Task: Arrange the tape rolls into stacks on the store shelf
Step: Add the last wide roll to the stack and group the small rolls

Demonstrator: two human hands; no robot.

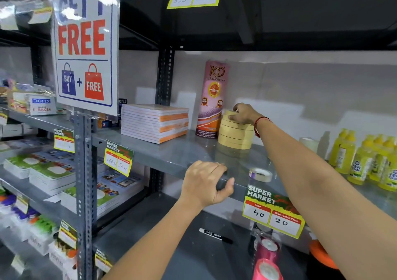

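Note:
A stack of several beige masking tape rolls (235, 132) stands on the grey metal shelf (171, 151), beside a tall pink KD tape pack (211, 99). My right hand (243, 113) rests on top of the stack, fingers on the uppermost roll. A single clear tape roll (260, 174) lies flat near the shelf's front edge. A whitish roll (309, 143) stands further back, partly hidden by my right forearm. My left hand (205, 182) grips the shelf's front edge, holding no tape.
A pile of orange-edged notebooks (154, 123) sits left of the KD pack. Yellow glue bottles (365, 157) crowd the shelf's right end. A price tag (272, 212) hangs on the shelf edge. Below lie a black marker (216, 235) and pink ribbon rolls (267, 258).

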